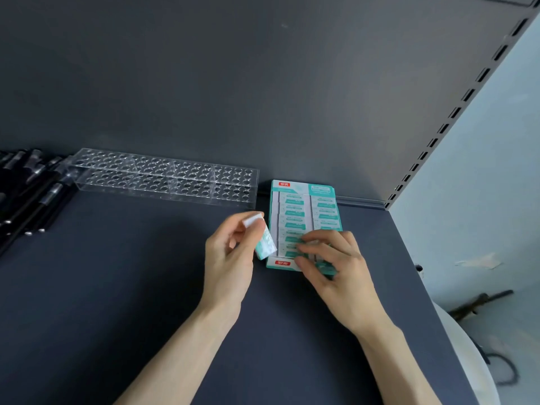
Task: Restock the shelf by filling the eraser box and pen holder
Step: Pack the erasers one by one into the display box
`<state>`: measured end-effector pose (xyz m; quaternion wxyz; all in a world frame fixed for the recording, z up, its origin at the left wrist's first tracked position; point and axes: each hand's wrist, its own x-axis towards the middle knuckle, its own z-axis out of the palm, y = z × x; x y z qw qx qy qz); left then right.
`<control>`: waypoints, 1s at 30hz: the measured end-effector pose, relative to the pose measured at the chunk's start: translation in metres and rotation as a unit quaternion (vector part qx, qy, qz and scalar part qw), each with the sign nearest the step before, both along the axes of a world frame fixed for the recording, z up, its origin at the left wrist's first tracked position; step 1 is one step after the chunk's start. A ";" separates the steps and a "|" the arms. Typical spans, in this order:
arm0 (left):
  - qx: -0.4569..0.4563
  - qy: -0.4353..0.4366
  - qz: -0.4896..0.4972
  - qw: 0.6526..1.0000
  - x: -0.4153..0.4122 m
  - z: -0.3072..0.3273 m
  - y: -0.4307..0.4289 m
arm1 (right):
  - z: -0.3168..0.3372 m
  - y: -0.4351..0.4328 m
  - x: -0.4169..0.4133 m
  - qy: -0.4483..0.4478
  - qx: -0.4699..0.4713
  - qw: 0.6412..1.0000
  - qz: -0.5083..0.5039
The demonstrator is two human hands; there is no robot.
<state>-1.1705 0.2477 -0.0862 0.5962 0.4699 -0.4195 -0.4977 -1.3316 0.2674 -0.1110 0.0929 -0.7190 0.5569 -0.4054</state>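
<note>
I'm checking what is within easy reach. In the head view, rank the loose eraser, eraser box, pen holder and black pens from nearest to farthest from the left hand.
1. loose eraser: pinched in the left hand.
2. eraser box: just right of it.
3. pen holder: behind, to the left.
4. black pens: far left edge.

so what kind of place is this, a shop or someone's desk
Probably a shop's stationery aisle. The dark shelf has a slotted upright like retail racking, a printed display box of erasers sits at the back, and an empty clear pen holder waits beside a pile of black pens.
</note>
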 end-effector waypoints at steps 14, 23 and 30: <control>-0.055 -0.020 -0.081 0.995 -0.007 0.004 0.009 | 0.022 0.011 0.002 -0.222 0.041 0.973 0.039; -0.091 -0.239 -0.035 0.966 -0.005 -0.011 0.005 | 0.022 0.013 -0.014 -0.200 0.018 0.980 0.009; -0.090 -0.349 -0.092 0.928 -0.006 -0.015 0.007 | 0.021 0.024 -0.039 -0.125 0.035 0.990 -0.048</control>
